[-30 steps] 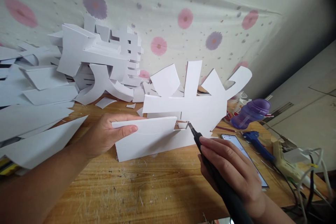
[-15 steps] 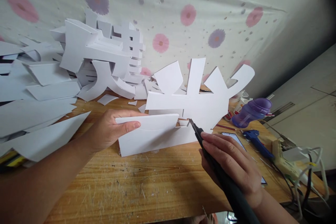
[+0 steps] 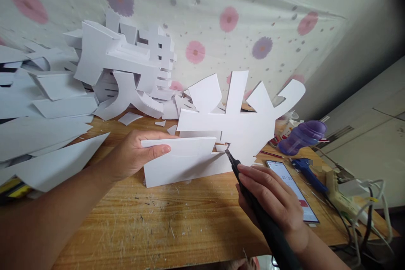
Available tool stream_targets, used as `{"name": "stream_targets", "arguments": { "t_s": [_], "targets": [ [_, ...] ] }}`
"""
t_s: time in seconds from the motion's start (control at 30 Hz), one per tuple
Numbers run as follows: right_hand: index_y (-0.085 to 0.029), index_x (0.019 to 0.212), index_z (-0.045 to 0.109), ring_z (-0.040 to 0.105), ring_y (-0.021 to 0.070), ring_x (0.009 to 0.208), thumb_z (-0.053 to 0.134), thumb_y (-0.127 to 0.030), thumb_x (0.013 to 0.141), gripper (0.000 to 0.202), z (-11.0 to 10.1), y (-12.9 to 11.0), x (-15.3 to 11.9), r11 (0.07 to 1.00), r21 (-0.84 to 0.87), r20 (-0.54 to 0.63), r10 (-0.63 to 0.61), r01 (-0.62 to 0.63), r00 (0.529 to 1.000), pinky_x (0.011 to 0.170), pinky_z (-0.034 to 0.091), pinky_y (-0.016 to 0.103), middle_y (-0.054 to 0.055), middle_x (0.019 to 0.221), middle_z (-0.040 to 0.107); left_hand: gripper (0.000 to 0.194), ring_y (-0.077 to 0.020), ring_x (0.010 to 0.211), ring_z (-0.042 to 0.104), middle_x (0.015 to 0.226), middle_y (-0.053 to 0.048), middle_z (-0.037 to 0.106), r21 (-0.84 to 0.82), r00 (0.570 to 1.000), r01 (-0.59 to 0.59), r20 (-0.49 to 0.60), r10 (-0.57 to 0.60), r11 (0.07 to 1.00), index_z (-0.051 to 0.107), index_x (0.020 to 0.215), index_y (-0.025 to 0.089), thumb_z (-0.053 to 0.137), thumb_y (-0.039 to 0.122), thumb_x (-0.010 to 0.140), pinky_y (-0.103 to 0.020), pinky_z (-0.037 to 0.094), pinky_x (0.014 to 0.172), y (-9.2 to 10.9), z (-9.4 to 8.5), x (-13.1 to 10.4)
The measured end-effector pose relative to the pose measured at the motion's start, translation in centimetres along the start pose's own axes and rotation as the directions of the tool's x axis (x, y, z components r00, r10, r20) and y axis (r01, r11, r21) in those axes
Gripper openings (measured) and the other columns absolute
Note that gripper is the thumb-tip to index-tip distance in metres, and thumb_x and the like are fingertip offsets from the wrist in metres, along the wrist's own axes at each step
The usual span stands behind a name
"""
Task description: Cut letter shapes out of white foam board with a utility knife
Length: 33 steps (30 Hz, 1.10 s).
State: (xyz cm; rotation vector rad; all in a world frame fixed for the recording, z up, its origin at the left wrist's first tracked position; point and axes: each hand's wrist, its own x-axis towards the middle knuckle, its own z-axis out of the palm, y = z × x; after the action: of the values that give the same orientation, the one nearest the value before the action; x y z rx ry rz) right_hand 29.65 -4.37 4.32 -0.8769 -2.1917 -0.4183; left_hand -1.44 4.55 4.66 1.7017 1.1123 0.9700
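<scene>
My left hand [image 3: 144,154] grips the upper left corner of a white foam board cut-out [image 3: 242,126], thumb on the near face and fingers behind. The board stands tilted on its lower edge on the table, with curved and straight arms rising at its top. My right hand [image 3: 272,204] is wrapped round a long black-handled knife [image 3: 275,236]. Its thin blade points up and left, and the tip is at the lower right corner of a small notch cut in the middle of the board. Whether the blade touches the board is hard to tell.
White cut-out shapes [image 3: 129,63] are stacked at the back left, beside loose foam sheets [image 3: 47,137]. A phone [image 3: 292,187], a blue glue gun [image 3: 308,175], a purple cup [image 3: 302,137] and a power strip [image 3: 343,202] with cables lie on the right. Small scraps [image 3: 129,118] dot the wooden table [image 3: 142,228].
The knife tip has moved slightly down and left, from the notch's upper right to its lower right corner. My right hand has shifted left, uncovering more of the phone. My left hand keeps its grip.
</scene>
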Motion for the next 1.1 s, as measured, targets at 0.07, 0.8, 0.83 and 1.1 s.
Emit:
{"name": "stream_targets", "arguments": {
  "t_s": [0.07, 0.8, 0.83, 1.1],
  "targets": [
    [-0.014, 0.115, 0.063, 0.069, 0.0234, 0.093, 0.066, -0.001, 0.078, 0.039, -0.1, 0.0, 0.0, 1.000, -0.006, 0.000, -0.014, 0.014, 1.000, 0.079, 0.062, 0.040, 0.014, 0.107, 0.072, 0.030, -0.0262, 0.101, 0.068, 0.106, -0.002, 0.074, -0.017, 1.000, -0.010, 0.010, 0.011, 1.000, 0.076, 0.099, 0.028, 0.071, 0.048, 0.077, -0.030, 0.056, 0.081, -0.1, 0.0, 0.0],
    [-0.008, 0.116, 0.063, 0.063, 0.0245, 0.101, 0.071, 0.001, 0.074, 0.044, -0.1, 0.3, -0.1, 0.999, -0.006, -0.011, -0.038, 0.038, 0.999, 0.083, 0.058, 0.040, 0.018, 0.114, 0.068, 0.028, -0.0295, 0.100, 0.068, 0.107, -0.004, 0.074, -0.020, 0.999, -0.053, 0.008, 0.054, 0.998, 0.078, 0.099, 0.028, 0.072, 0.045, 0.077, -0.032, 0.056, 0.080, 0.0, -0.1, 0.1],
    [-0.008, 0.117, 0.063, 0.063, 0.0243, 0.100, 0.071, 0.001, 0.075, 0.044, -0.1, 0.4, -0.2, 0.999, 0.007, 0.009, -0.033, 0.033, 0.999, 0.083, 0.058, 0.040, 0.017, 0.114, 0.068, 0.028, -0.0300, 0.099, 0.068, 0.107, -0.004, 0.074, -0.025, 0.999, -0.051, 0.006, 0.051, 0.998, 0.078, 0.098, 0.028, 0.072, 0.044, 0.076, -0.032, 0.056, 0.080, 0.1, -0.1, 0.1],
    [-0.010, 0.113, 0.061, 0.066, 0.0248, 0.105, 0.062, -0.005, 0.085, 0.029, -1.6, -1.4, -0.5, 0.992, 0.119, 0.008, -0.032, 0.030, 0.999, 0.083, 0.060, 0.035, 0.016, 0.108, 0.071, 0.031, -0.0279, 0.094, 0.069, 0.106, -0.008, 0.074, -0.235, 1.000, 0.028, 0.017, -0.025, 0.972, 0.078, 0.098, 0.023, 0.076, 0.043, 0.074, -0.031, 0.055, 0.078, -0.1, 0.1, 0.0]
  ]
}}
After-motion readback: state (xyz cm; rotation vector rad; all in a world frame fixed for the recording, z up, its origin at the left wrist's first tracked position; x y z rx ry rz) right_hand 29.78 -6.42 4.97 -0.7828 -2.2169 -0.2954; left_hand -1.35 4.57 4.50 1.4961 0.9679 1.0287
